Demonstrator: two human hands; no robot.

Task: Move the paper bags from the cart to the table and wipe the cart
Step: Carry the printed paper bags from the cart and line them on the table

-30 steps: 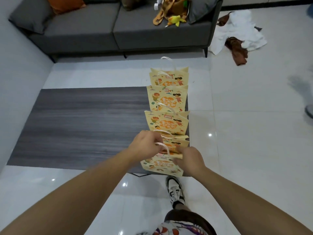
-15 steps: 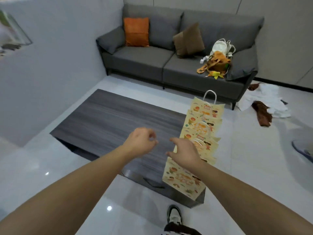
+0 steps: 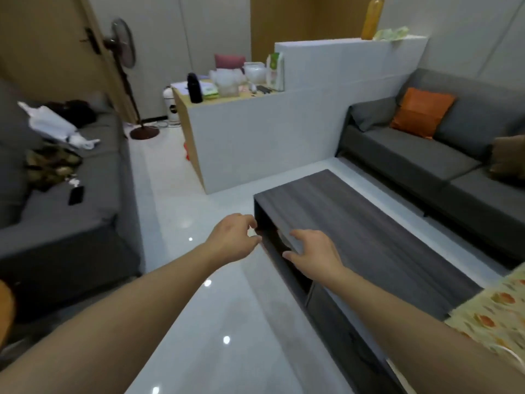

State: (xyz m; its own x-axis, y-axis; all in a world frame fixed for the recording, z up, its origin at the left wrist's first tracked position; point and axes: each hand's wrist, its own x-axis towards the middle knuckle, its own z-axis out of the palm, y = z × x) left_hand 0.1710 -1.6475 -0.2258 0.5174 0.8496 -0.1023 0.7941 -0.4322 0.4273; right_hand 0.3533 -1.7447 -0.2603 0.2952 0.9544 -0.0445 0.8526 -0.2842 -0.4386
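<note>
The left hand (image 3: 231, 242) hangs over the glossy white floor (image 3: 199, 322), its grip loose and empty. The right hand (image 3: 311, 255) hovers spread above the dark wood-grain worktop (image 3: 369, 237), its grip empty too. At the far right edge a pale yellow paper bag with orange cartoon prints (image 3: 494, 311) lies on the worktop's near end.

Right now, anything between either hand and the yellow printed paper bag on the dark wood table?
Nothing visible. Left hand and right hand hold nothing, out in front over the dark wood table's near corner; the yellow printed paper bag lies at the right edge, beside the right forearm.
</note>
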